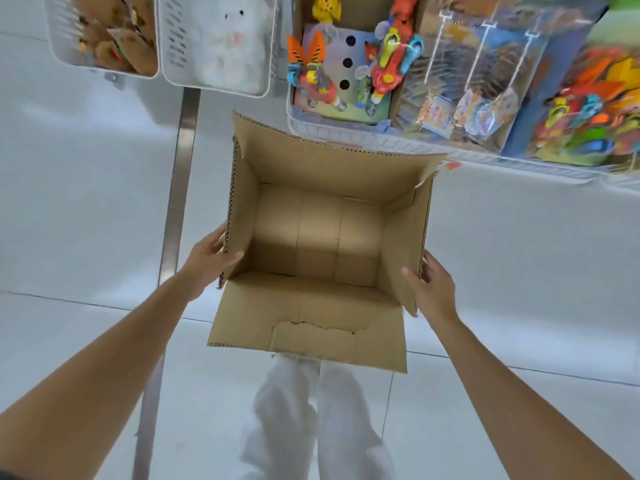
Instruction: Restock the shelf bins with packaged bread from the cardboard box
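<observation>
An open brown cardboard box is held in front of me above the white floor, its flaps spread outward. Nothing lies on its bare bottom. My left hand grips the box's left wall, thumb inside and fingers outside. My right hand grips the right wall the same way. At the top left a white slotted bin holds brown packaged goods, possibly bread. No bread is in the box.
A second white bin holds a white plush toy. Colourful packaged toys fill a white tray and shelf at the top right. A metal strip runs down the white tiled floor. My legs in white trousers stand below the box.
</observation>
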